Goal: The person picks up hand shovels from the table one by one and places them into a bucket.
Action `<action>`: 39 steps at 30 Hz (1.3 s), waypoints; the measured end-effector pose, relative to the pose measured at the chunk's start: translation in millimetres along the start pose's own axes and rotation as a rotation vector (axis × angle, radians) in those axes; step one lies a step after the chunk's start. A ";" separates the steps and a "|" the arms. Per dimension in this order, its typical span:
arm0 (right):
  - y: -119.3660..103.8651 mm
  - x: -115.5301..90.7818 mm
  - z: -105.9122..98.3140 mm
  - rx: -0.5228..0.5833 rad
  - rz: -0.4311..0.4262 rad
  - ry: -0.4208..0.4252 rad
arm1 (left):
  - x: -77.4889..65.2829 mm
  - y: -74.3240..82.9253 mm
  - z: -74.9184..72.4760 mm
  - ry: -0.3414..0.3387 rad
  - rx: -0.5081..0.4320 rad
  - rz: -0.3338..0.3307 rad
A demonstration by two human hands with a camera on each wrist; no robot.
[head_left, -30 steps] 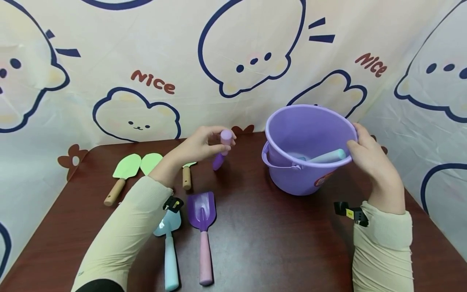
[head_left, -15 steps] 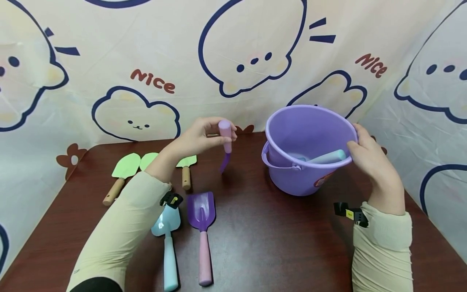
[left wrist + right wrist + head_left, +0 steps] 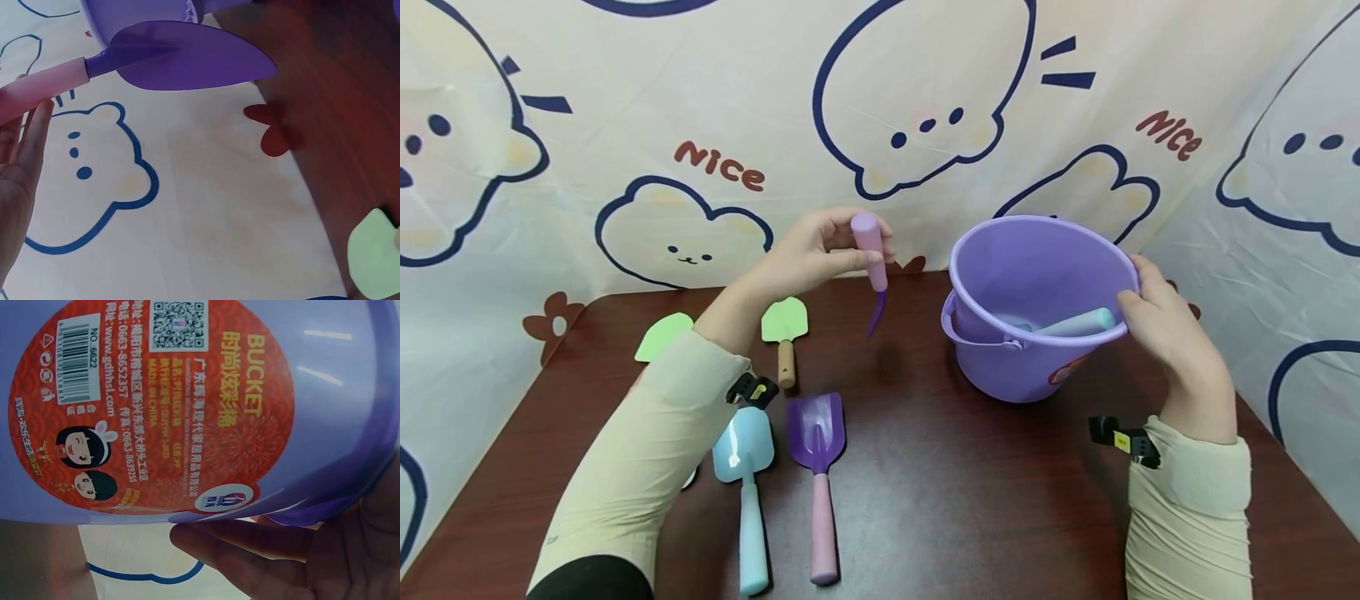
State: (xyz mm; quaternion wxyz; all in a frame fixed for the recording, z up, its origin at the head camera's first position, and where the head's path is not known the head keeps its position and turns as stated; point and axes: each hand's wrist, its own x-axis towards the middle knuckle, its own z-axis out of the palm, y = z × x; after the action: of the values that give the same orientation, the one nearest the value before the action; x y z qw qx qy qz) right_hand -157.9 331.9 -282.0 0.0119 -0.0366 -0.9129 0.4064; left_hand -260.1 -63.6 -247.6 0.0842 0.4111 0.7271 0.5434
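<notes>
Purple trowel [image 3: 194, 59] hangs from left fingers [image 3: 37, 131]; right fingers [image 3: 234, 555] grip bucket [image 3: 992, 371]

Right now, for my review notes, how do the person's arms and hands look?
The left hand and right hand wear no gloves. The left sleeve and right sleeve are pale cream and creased. Small black devices with yellow markings sit at the left wrist and right wrist. A black patch shows low on the left arm.
</notes>
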 end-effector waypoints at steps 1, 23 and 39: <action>0.1 -0.2 -0.2 0.000 0.001 0.001 | 1.3 2.3 -0.6 0.002 -0.008 -0.001; -0.5 -2.7 -0.1 0.016 0.015 -0.003 | 33.0 51.4 -10.4 0.058 -0.074 0.078; -1.3 -1.7 -2.6 0.000 0.019 -0.009 | 58.6 83.6 -3.6 0.083 -0.075 0.162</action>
State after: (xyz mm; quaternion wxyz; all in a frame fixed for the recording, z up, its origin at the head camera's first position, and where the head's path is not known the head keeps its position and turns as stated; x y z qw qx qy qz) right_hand -156.1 332.8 -279.3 0.0037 -0.0434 -0.9125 0.4067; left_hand -257.7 -19.8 -155.4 0.0251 0.4423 0.6734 0.5919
